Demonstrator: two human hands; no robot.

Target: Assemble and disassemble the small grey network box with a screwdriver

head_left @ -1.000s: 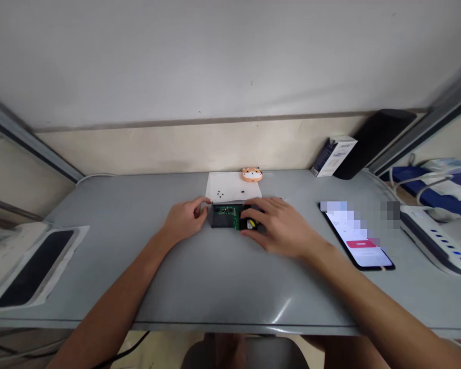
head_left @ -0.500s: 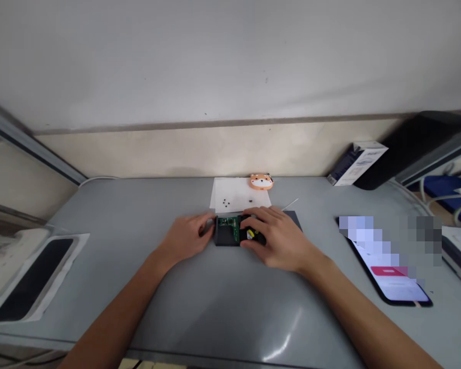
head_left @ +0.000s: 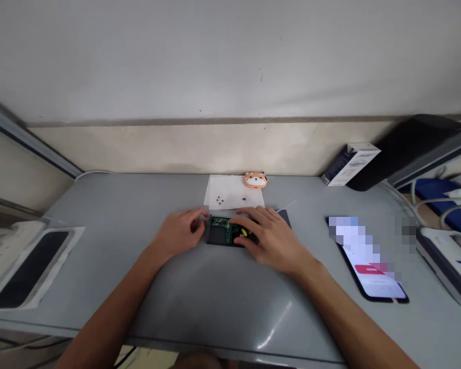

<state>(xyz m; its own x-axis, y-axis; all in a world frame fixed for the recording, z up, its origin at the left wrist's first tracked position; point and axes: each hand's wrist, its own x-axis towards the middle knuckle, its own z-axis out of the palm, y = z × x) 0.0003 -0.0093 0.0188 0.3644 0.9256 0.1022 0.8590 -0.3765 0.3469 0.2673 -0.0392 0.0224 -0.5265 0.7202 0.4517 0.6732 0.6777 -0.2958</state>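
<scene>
Black case (head_left: 217, 237) with green board, flat on the desk (head_left: 215, 297), long axis left to right. Left hand (head_left: 179, 233) at its left end, grip curled, hold unclear. Right hand (head_left: 272, 237) over its right end, grip open, fingers flat on top. Both equally near.

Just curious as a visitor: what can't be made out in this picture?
Head view.
Right end of the black device: hidden under the right hand.
Top of the phone screen: pixelated.
The black specks on the white paper: too small to identify.
The power strip: cut off by the right edge.
</scene>
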